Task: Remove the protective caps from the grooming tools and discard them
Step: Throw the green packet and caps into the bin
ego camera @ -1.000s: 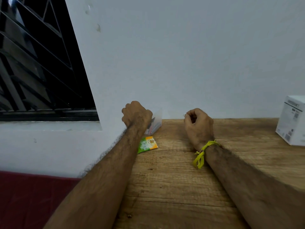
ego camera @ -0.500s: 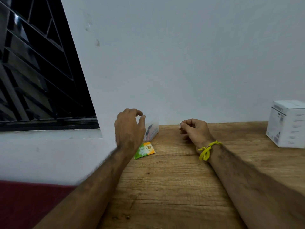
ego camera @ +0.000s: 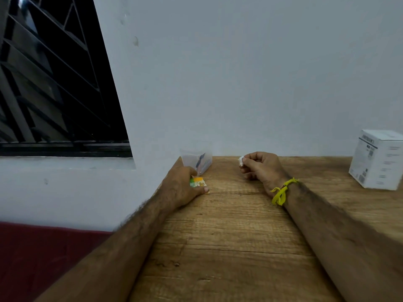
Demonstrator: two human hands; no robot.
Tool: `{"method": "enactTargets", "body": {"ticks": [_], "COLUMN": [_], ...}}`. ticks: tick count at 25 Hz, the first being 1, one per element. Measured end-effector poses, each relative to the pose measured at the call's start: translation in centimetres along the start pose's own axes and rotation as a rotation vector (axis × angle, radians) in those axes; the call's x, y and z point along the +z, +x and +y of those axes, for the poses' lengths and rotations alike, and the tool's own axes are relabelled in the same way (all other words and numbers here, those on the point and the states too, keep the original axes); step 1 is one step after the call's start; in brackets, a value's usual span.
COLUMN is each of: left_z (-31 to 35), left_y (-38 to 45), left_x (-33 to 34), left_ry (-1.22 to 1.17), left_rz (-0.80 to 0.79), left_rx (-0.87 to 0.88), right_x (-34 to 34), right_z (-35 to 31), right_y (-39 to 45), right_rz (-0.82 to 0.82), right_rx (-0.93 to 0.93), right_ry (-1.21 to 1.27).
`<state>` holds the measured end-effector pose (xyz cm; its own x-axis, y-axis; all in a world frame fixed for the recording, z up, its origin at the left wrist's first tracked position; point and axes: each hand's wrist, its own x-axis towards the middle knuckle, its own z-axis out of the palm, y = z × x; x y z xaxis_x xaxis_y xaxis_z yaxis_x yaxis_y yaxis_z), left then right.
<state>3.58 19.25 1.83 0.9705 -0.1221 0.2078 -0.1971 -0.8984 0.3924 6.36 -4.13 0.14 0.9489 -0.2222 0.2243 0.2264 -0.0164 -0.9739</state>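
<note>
I take the clear plastic container (ego camera: pixel 197 159) at the back of the wooden counter (ego camera: pixel 229 247), hard against the grey wall (ego camera: pixel 239 73), as my landmark. A few dark and pale grooming tools show through its side, too blurred for me to name.

My right hand (ego camera: pixel 260 168) sits to the right of the container, a little apart from it, resting on the counter. Its fingers (ego camera: pixel 247 161) are curled, and thumb and forefinger pinch a small white cap (ego camera: pixel 241 160), held just above the wood at about the container's height. A yellow thread band (ego camera: pixel 282 191) is tied round that wrist.

My left hand (ego camera: pixel 183 188) lies just in front of the container, at the counter's left edge. Its fingers press down on a small green, orange and white sachet (ego camera: pixel 198 182), which lies flat between the hand and the container's base; the thumb tip touches the wood beside it. I cannot tell whether the fingers curl round the sachet or only rest on top.

Far to the right of the container, well apart from both hands, a white printed box (ego camera: pixel 379 160) stands on the counter. To the left of the container, beyond the wall's corner, is a dark barred window (ego camera: pixel 54 83), with a dark red surface (ego camera: pixel 43 258) below it.
</note>
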Motion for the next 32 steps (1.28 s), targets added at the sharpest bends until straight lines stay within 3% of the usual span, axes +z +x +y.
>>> {"method": "enactTargets", "body": {"ticks": [7, 14, 16, 19, 24, 32], "left_z": [0.2, 3.1, 3.5, 3.6, 2.8, 3.1], "left_y": [0.3, -0.9, -1.0, -0.9, -0.4, -1.0], "left_x": [1.3, 2.4, 2.4, 2.3, 3.3, 3.6], "left_ry": [-0.226, -0.949, -1.038, -1.009, -0.742, -0.614], "left_rz": [0.094, 0.215, 0.215, 0.222, 0.260, 0.296], "left_rx": [0.180, 0.135, 0.138, 0.194, 0.344, 0.444], "right_x": [0.6, 1.2, 1.5, 1.0, 0.9, 1.2], "right_z": [-0.1, -1.1, -1.8, -1.6, -2.1, -1.9], "right_y": [-0.2, -1.2, -2.6, -5.1, -6.7, -6.8], "right_rz": [0.028, 0.101, 0.096, 0.046, 0.067, -0.006], "right_rx": [-0.014, -0.009, -0.023, -0.108, -0.143, -0.157], "right_ry": [-0.004, 0.013, -0.021, -0.142, 0.037, 0.070]}}
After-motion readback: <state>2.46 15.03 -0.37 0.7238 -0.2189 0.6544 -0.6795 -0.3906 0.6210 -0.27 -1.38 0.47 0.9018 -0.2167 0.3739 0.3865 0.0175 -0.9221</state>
